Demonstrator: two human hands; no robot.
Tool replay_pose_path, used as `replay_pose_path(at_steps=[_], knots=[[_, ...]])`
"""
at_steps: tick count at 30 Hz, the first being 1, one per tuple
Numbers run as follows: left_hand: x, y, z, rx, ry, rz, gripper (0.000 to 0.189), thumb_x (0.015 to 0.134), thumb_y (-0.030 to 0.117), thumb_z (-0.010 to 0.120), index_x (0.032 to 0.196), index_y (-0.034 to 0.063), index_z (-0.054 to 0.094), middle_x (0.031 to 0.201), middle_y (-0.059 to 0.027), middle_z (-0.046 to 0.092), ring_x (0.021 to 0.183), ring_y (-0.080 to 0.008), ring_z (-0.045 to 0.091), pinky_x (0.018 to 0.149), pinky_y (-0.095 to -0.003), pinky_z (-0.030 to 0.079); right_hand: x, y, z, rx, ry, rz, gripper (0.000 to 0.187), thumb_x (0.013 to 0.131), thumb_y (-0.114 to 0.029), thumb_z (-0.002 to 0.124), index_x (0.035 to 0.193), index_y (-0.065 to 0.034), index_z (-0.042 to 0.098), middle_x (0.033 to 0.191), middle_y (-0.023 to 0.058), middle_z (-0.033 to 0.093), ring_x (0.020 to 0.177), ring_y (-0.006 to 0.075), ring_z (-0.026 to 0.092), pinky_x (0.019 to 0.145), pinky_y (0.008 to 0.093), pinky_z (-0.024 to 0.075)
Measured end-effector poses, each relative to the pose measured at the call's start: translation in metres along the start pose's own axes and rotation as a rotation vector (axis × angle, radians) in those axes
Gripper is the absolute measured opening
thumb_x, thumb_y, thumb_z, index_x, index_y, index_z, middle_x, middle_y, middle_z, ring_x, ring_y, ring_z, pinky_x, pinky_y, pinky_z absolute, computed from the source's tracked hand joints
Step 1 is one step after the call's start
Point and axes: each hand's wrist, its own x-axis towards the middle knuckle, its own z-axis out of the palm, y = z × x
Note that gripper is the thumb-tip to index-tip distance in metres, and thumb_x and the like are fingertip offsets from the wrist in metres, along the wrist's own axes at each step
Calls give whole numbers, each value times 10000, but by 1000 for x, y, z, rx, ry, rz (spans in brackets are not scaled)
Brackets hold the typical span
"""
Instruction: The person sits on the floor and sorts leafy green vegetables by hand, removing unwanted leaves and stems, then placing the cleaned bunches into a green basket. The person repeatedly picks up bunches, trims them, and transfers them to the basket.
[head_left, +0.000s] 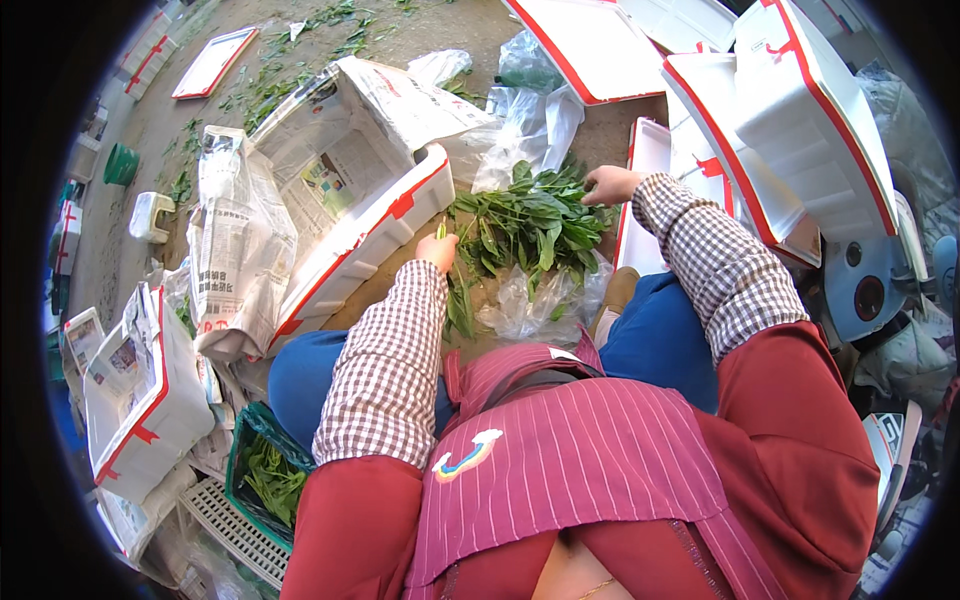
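My left hand (437, 251) is closed around a few leafy green stems (441, 228), whose cut ends poke up above the fingers. Leaves (460, 306) hang just below that hand, near the floor. Between my knees lies a loose pile of leafy greens (544, 217), partly on clear plastic bags (525, 304). At the pile's right edge is my right hand (611, 185), fingers bent towards the leaves; whether it pinches one cannot be made out. Left of the pile stands a white foam box (409, 191) with red tape on its rim, lined with newspaper (352, 169).
Foam boxes and lids (810, 127) stack up at the right, beside a blue appliance-like object (862, 289). A smaller newspaper-lined foam box (146, 420) and a green-lined crate (238, 457) of greens sit at my left. Scattered leaves (277, 97) litter the floor beyond.
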Motion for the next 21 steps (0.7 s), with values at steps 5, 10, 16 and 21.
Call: replay_pose_path(at_steps=[5, 10, 16, 21], knots=[[27, -1, 26, -260, 50, -104, 333, 913, 208, 645, 1100, -66, 676, 795, -145, 703, 657, -222, 673, 637, -365, 524, -14, 2, 26, -176, 60, 26, 505, 821, -395, 734, 1133, 2, 742, 1111, 225, 733, 1048, 351, 702, 940, 417, 543], [6, 18, 105, -484, -134, -272, 270, 963, 125, 607, 1116, -94, 645, 900, -131, 691, 754, -221, 625, 790, -409, 477, -66, 31, 75, -114, -1, 122, 535, 821, -407, 718, 1183, -13, 723, 1140, 218, 728, 1090, 366, 686, 969, 432, 532], [35, -12, 159, 45, -287, -118, 400, 1031, 244, 478, 1211, -60, 666, 1164, -190, 730, 1068, -294, 700, 902, -386, 548, -97, -13, 72, -160, -13, 109, 566, 826, -418, 749, 1209, -4, 715, 1193, 220, 713, 1135, 354, 672, 1001, 406, 517], [-23, 6, 170, 1079, -556, 532, 398, 1029, 253, 463, 1245, -11, 669, 1218, -202, 705, 1134, -307, 672, 916, -368, 542, -99, 4, 62, -183, 57, 104, 479, 799, -372, 754, 1125, -20, 749, 1096, 200, 743, 1043, 338, 705, 909, 426, 555]])
